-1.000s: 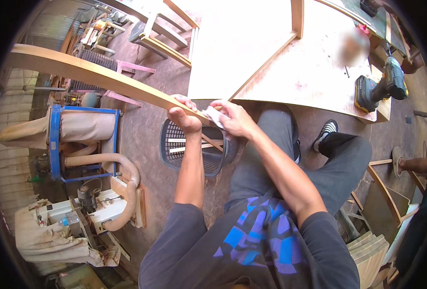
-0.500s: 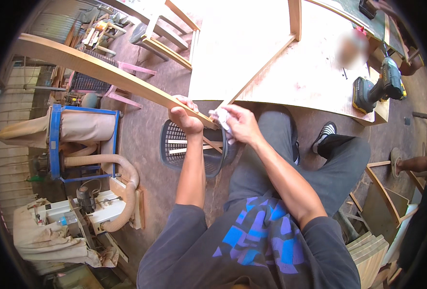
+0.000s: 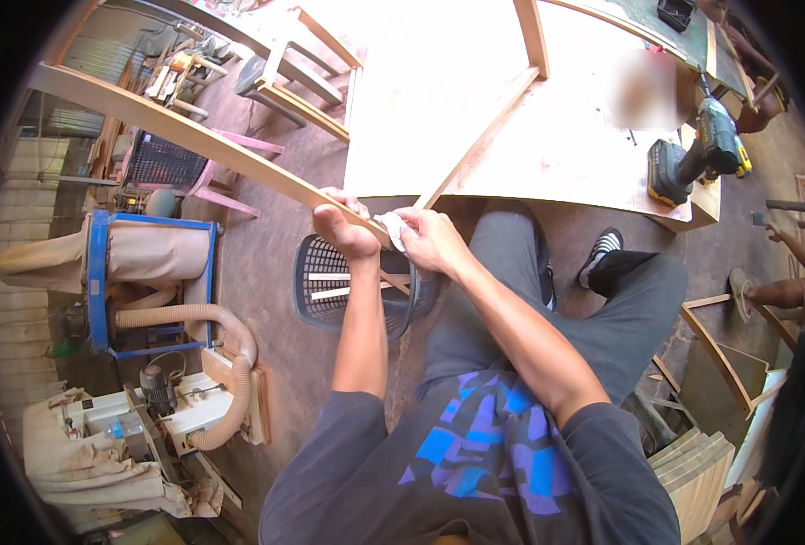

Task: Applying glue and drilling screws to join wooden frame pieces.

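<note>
A long pale wooden bar (image 3: 212, 154) slopes down from the upper left to just above the basket. Near its lower end my left hand (image 3: 348, 234) is wrapped around it, the thumb along the near side. In my right hand (image 3: 434, 242) a crumpled white cloth or paper (image 3: 392, 227) is pinched and pressed against the bar's end. From beside that hand a second wooden rail (image 3: 484, 145) runs up over the white tabletop (image 3: 402, 136) to an upright piece (image 3: 531, 36). Whether rail and bar join is hidden by my fingers.
A dark plastic basket (image 3: 304, 304) with wooden strips stands below my hands. A cordless drill (image 3: 693, 159) rests at the table's right. A blue-framed dust collector (image 3: 101, 282) with a hose stands left. Stacked boards (image 3: 693, 468) lie lower right; other people are at the right edge.
The view has shifted slightly, so most things sit a little further left. The white wad has moved closer around the bar's end, with my right hand drawn nearer to my left.
</note>
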Demonstrator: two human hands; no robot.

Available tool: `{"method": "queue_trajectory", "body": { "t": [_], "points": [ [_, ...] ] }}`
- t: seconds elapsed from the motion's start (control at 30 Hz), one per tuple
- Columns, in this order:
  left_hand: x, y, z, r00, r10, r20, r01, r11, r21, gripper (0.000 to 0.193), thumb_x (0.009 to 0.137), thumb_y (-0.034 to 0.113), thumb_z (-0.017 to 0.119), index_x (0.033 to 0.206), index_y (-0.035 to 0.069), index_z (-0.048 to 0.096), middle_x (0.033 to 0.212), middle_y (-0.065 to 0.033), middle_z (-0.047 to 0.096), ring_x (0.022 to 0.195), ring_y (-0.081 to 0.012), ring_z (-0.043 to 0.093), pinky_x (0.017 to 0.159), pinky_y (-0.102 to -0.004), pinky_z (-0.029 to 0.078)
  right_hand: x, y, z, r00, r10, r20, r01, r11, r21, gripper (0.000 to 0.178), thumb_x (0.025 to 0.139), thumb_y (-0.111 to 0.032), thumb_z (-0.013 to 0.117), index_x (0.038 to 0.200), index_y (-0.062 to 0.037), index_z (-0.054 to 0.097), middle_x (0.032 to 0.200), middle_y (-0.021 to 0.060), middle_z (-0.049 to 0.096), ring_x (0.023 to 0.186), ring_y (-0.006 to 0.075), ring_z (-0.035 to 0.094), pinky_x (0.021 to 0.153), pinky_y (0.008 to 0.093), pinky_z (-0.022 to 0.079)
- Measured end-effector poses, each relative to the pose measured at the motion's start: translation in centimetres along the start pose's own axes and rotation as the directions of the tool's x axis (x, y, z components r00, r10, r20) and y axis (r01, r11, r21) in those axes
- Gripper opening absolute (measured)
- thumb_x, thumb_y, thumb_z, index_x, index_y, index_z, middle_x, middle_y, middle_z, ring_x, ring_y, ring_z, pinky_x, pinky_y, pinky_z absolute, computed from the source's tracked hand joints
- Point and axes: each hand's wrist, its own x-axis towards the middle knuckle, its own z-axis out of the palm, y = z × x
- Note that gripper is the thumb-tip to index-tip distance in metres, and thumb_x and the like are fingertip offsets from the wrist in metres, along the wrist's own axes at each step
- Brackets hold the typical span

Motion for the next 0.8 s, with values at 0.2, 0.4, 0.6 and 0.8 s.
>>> {"method": "queue_trajectory", "body": {
  "t": [0.2, 0.4, 0.6, 0.8],
  "points": [
    [-0.8, -0.7, -0.2, 0.998, -0.019, -0.065, 0.022, 0.999, 0.048, 0.068, 0.091, 0.079, 0.047, 0.085, 0.012, 0.044, 0.069, 0.0024, 0.043, 0.054, -0.0055, 0.043, 0.048, -0.0204, 0.041, -2.9, 0.5, -0.6, 0.999, 0.004, -0.047, -0.004, 1.000, -0.011, 0.032, 0.090, -0.013, 0.055, 0.117, -0.0066, 0.071, 0.100, 0.0258, 0.070, 0.097, 0.0441, 0.068, 0.086, 0.0482, 0.055],
    [-1.8, -0.3, -0.2, 0.994, -0.037, -0.101, 0.042, 0.998, 0.050, 0.060, 0.095, 0.072, 0.050, 0.086, 0.014, 0.044, 0.071, 0.0040, 0.043, 0.056, -0.0041, 0.044, 0.048, -0.0189, 0.041, -5.0, 1.6, -3.1, 0.975, 0.205, 0.083, -0.212, 0.973, 0.093, 0.034, 0.092, -0.006, 0.054, 0.122, -0.0071, 0.070, 0.093, 0.0188, 0.075, 0.073, 0.0271, 0.074, 0.071, 0.0397, 0.058],
    [-2.0, 1.4, 1.4, 0.984, -0.104, -0.144, 0.107, 0.994, 0.015, 0.048, 0.099, 0.060, 0.056, 0.088, 0.015, 0.045, 0.071, 0.0054, 0.042, 0.056, -0.0021, 0.040, 0.047, -0.0186, 0.037, -6.3, 3.2, -0.8, 0.983, -0.116, -0.143, 0.148, 0.960, 0.237, 0.034, 0.090, -0.003, 0.058, 0.122, -0.0048, 0.069, 0.102, 0.0163, 0.076, 0.093, 0.0219, 0.075, 0.084, 0.0325, 0.056],
    [-0.4, 3.7, 2.5, 0.966, -0.196, -0.168, 0.192, 0.981, -0.039, 0.027, 0.101, 0.034, 0.067, 0.091, 0.015, 0.050, 0.068, 0.0062, 0.045, 0.050, -0.0026, 0.042, 0.044, -0.0172, 0.037, -9.7, 5.7, -4.3, 0.998, 0.022, 0.062, -0.031, 0.990, 0.135, 0.034, 0.093, -0.001, 0.053, 0.123, -0.0061, 0.069, 0.092, 0.0139, 0.074, 0.055, 0.0144, 0.067, 0.052, 0.0325, 0.054]
  ]
}}
